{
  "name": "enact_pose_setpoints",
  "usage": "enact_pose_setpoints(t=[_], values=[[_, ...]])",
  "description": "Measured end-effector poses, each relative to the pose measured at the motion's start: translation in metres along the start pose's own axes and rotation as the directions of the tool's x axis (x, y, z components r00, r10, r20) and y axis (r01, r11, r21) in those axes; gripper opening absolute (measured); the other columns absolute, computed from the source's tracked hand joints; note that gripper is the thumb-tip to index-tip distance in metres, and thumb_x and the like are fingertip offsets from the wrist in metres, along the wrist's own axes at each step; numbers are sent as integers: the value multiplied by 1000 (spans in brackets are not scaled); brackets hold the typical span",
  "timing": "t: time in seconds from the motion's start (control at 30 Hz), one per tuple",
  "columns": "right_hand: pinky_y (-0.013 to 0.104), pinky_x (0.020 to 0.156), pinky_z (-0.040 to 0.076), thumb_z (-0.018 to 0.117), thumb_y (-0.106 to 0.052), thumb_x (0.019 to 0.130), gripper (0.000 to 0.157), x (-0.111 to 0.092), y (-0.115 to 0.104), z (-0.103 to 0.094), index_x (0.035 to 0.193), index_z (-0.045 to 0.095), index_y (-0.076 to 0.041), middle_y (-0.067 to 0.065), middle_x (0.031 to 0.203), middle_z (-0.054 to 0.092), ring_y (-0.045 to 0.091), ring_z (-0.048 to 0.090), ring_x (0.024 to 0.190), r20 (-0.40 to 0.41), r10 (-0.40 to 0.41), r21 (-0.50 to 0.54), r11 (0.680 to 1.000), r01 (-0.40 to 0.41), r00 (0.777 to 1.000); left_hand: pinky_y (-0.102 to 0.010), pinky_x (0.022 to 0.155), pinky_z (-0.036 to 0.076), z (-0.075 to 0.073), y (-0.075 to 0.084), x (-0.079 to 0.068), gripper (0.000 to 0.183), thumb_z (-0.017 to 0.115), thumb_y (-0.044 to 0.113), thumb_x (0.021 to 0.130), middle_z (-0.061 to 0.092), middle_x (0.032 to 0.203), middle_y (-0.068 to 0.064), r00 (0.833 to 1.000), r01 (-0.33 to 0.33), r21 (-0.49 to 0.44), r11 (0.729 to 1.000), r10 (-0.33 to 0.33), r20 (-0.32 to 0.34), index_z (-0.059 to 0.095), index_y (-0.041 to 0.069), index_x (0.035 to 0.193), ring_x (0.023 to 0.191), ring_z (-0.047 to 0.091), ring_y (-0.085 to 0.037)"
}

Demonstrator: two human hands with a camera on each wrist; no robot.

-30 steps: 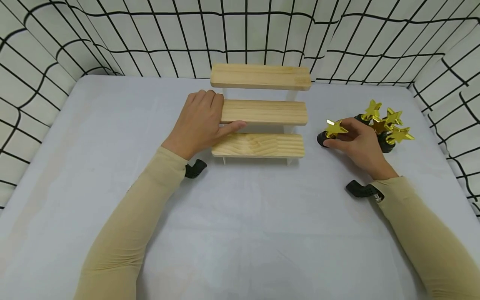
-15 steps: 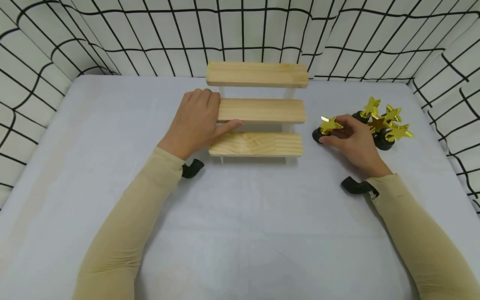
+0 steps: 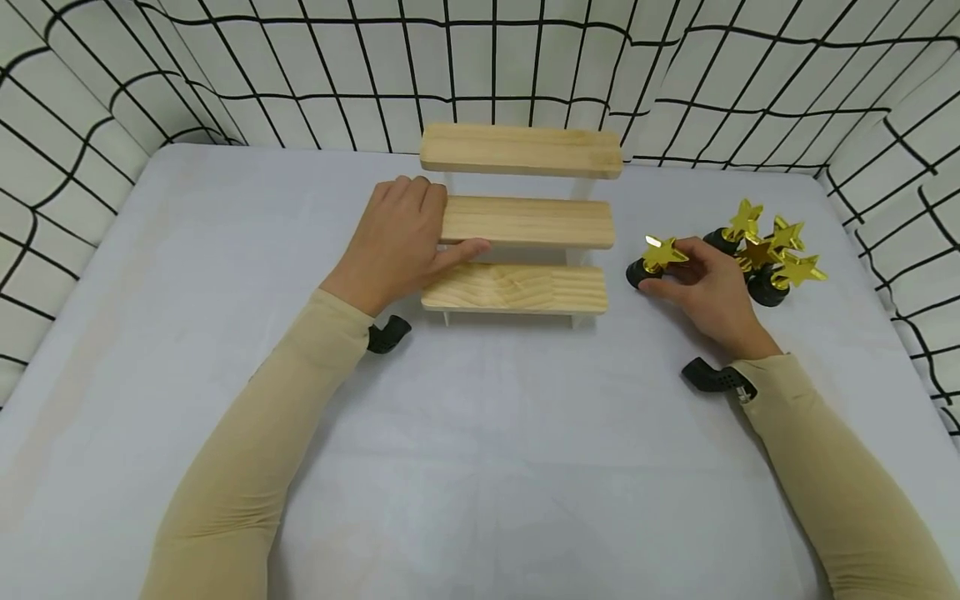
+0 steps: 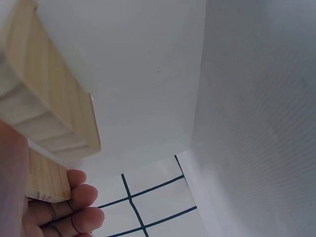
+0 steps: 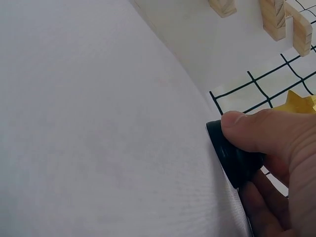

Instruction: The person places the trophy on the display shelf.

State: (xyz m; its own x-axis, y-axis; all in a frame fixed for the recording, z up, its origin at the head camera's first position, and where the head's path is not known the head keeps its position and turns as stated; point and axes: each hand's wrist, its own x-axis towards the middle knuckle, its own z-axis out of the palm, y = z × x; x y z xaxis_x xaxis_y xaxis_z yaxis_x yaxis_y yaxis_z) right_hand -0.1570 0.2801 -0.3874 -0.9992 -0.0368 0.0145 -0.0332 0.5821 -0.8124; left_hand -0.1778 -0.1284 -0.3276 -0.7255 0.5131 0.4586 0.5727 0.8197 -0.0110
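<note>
On the white table (image 3: 480, 467), to the right of a three-step stand, a person's right hand (image 3: 708, 287) is pinching a gold star trophy (image 3: 662, 253), the thumb pressing its black base and the fingers bending in from the far side, the grip narrowed to that base's width. Just beyond this hand, four more star trophies (image 3: 797, 268) are standing in a cluster. The left hand (image 3: 393, 242) is gripping the left end of the stand's middle board (image 3: 528, 222), between the top board (image 3: 521, 152) and the bottom board (image 3: 516, 288), its fingers curling over the back and its thumb lying along the front edge. Behind, black wire mesh (image 3: 492, 58) is bordering the table.
</note>
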Motion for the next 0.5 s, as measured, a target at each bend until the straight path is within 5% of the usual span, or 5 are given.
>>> enact_pose_setpoints(t=[0.17,0.37,0.5], values=[[4,85,50,89,-16,81,48,-1,0,1,122,64,-16,-28,109,63,-13,66,96,-19,-32,10,999,32,999,-48,81,46,1,1,1,88,35,80,97,53,79,-17,1000,-2,9,1000,2,-8,55,-5,91,76,51,-36],[4,84,49,88,-16,82,49,-1,1,1,124,64,-12,-27,110,63,-13,65,94,-16,-55,-28,998,54,998,-48,81,47,0,1,1,73,62,68,91,53,79,-17,1000,5,14,1000,-5,-3,55,-5,90,76,52,-36],[2,86,48,88,-14,82,50,-2,1,2,125,63,-9,-20,114,64,-14,64,95,-10,-81,-47,996,80,997,-48,82,47,1,1,1,73,63,68,91,53,78,-17,1000,13,10,1000,-13,4,54,-4,90,77,53,-36]])
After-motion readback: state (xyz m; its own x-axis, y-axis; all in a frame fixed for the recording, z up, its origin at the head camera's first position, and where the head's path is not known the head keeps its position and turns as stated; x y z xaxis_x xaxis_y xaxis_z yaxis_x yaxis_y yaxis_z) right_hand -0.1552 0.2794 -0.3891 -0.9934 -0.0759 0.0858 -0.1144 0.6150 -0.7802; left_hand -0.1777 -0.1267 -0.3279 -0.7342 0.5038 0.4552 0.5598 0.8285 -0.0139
